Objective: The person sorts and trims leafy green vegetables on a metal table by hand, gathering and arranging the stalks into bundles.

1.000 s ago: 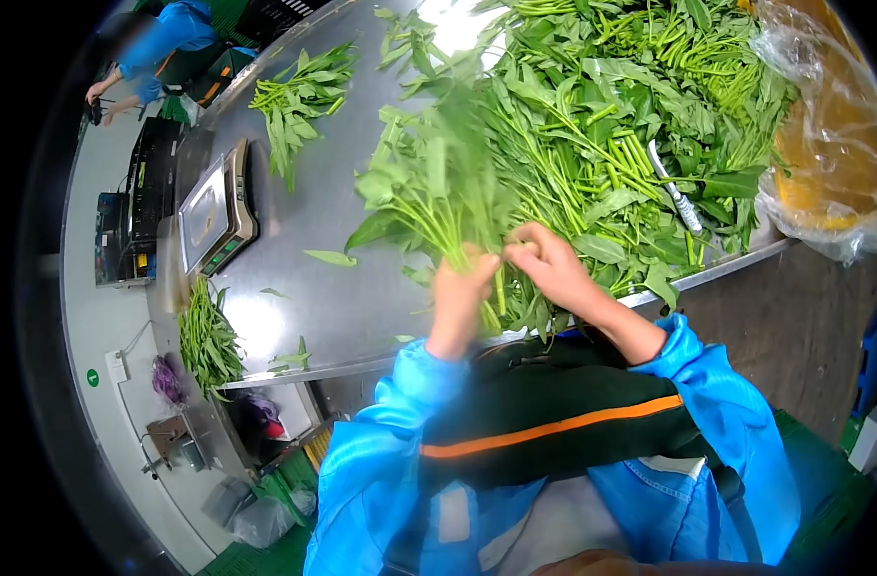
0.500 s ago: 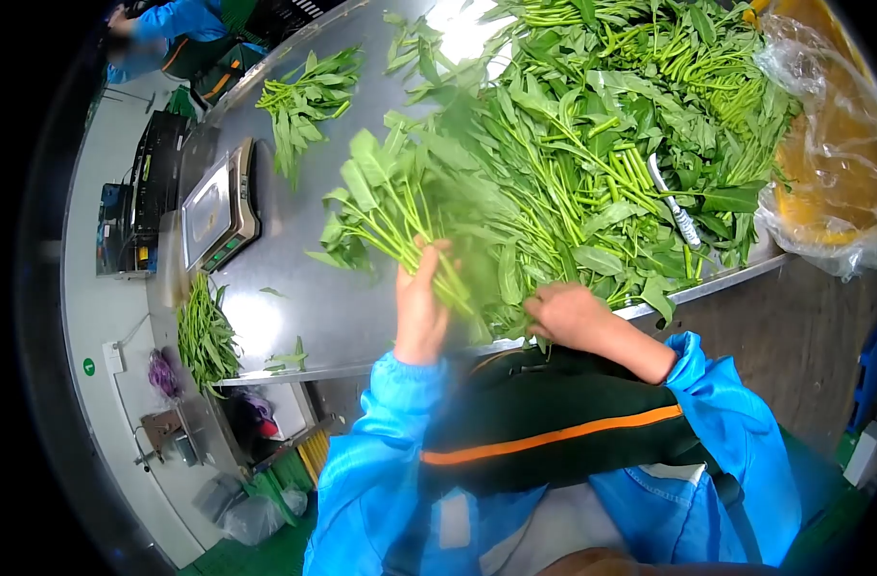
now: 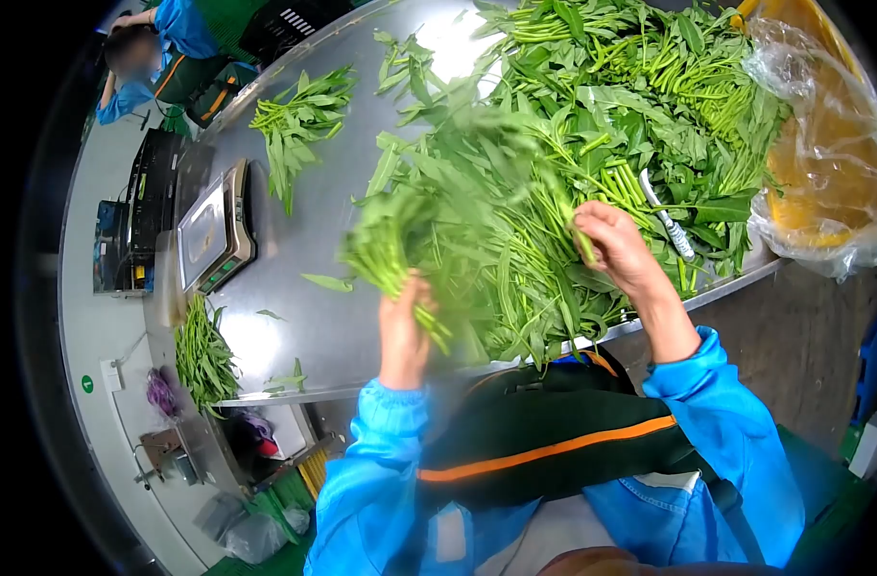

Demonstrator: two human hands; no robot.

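Blurring at top, leafy bunch (image 3: 385,252) in left hand (image 3: 404,324), grip closed; smeared stem (image 3: 585,248) pinched in right hand (image 3: 619,248)

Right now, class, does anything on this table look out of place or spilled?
Two things. A white, knife-like tool lies loose among the heaped greens, an odd spot where it could be overlooked. A single stray leaf lies on the metal table, apart from the heap; perhaps it was dropped.

Left hand (image 3: 405,331) gripping green bunch (image 3: 383,252); right hand (image 3: 619,248) pinching stem (image 3: 585,250) over leafy heap (image 3: 640,120); scale (image 3: 218,230) on metal table (image 3: 299,250).
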